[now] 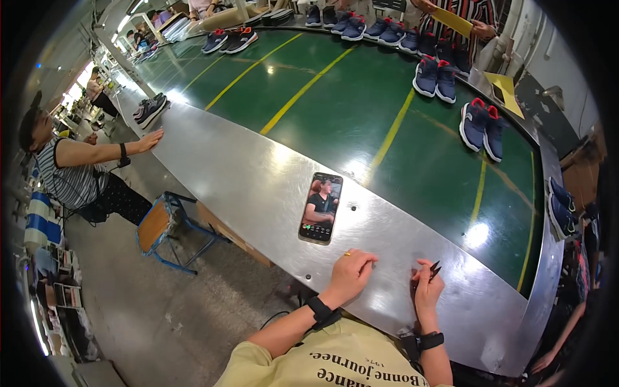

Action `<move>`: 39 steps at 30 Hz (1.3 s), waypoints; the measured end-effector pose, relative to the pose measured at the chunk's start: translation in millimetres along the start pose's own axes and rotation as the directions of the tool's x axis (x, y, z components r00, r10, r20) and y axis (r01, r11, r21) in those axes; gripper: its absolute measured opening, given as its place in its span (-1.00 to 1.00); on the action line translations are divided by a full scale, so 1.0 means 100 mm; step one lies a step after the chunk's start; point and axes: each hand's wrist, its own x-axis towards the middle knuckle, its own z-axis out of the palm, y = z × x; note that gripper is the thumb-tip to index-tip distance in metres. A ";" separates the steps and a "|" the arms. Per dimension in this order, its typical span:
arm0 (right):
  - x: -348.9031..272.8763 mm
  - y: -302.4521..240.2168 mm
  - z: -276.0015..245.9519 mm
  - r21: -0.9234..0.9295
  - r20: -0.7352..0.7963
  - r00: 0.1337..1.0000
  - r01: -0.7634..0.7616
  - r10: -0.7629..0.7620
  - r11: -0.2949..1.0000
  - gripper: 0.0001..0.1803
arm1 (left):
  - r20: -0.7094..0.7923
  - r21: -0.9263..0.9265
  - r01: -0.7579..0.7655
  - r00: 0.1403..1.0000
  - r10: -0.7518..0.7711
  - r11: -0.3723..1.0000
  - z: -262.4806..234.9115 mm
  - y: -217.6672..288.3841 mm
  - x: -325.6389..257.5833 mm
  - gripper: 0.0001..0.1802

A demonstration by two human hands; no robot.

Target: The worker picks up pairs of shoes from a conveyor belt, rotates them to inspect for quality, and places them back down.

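My left hand (pixel 351 274) rests on the metal table edge (pixel 393 258) with its fingers curled in. A yellow ring shows on one finger, and I see nothing held in this hand. My right hand (pixel 427 293) is closed around small dark thread snips (pixel 436 269), whose pointed blades stick out beyond the fingers. Both wrists wear black bands. Beyond my left hand a phone (pixel 320 208) lies face up on the metal, its lit screen showing a person in a dark shirt.
Past the metal edge runs a green conveyor belt (pixel 309 116) with yellow lines. Navy sneakers (pixel 482 129) stand on it in pairs. A co-worker (pixel 77 164) leans a hand on the table at left, near a stool (pixel 155 227). Another person holds a yellow sheet (pixel 453 21).
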 end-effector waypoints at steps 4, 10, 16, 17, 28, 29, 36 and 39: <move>-0.02 0.01 -0.02 -0.014 -0.004 0.998 0.063 -0.063 0.998 -0.73 | 0.040 -0.032 0.039 0.998 -0.038 0.999 0.00 0.05 -0.02 -0.86; -0.01 0.03 -0.04 -0.019 -0.009 0.999 0.036 -0.036 0.999 -0.72 | 0.053 -0.070 0.062 0.997 -0.059 0.996 -0.01 0.07 0.01 -0.86; 0.01 0.02 -0.04 -0.053 -0.011 0.999 0.052 -0.052 0.997 -0.72 | 0.066 -0.063 0.081 0.995 -0.077 0.995 -0.01 0.05 0.01 -0.87; 0.01 0.03 -0.04 -0.049 -0.017 0.999 0.042 -0.043 0.998 -0.72 | 0.062 -0.066 0.080 0.995 -0.076 0.995 -0.01 0.06 0.01 -0.87; 0.02 -0.01 -0.01 -0.046 -0.003 0.998 0.055 -0.055 0.997 -0.76 | 0.000 -0.005 0.032 1.000 -0.032 0.999 0.03 0.00 0.01 -0.86; 0.02 -0.01 -0.01 -0.022 -0.005 0.999 0.049 -0.049 0.999 -0.76 | -0.002 0.013 0.014 1.000 -0.014 1.000 0.03 0.00 0.01 -0.86; 0.02 0.08 -0.01 0.299 -0.064 0.997 -0.020 0.041 0.954 -0.71 | 0.008 0.032 0.009 1.000 -0.009 0.999 0.06 0.06 0.04 -0.87; 0.01 0.07 -0.03 0.252 -0.063 0.997 -0.015 0.032 0.968 -0.71 | 0.118 -0.148 0.208 0.974 -0.191 0.967 0.18 0.23 0.09 -0.88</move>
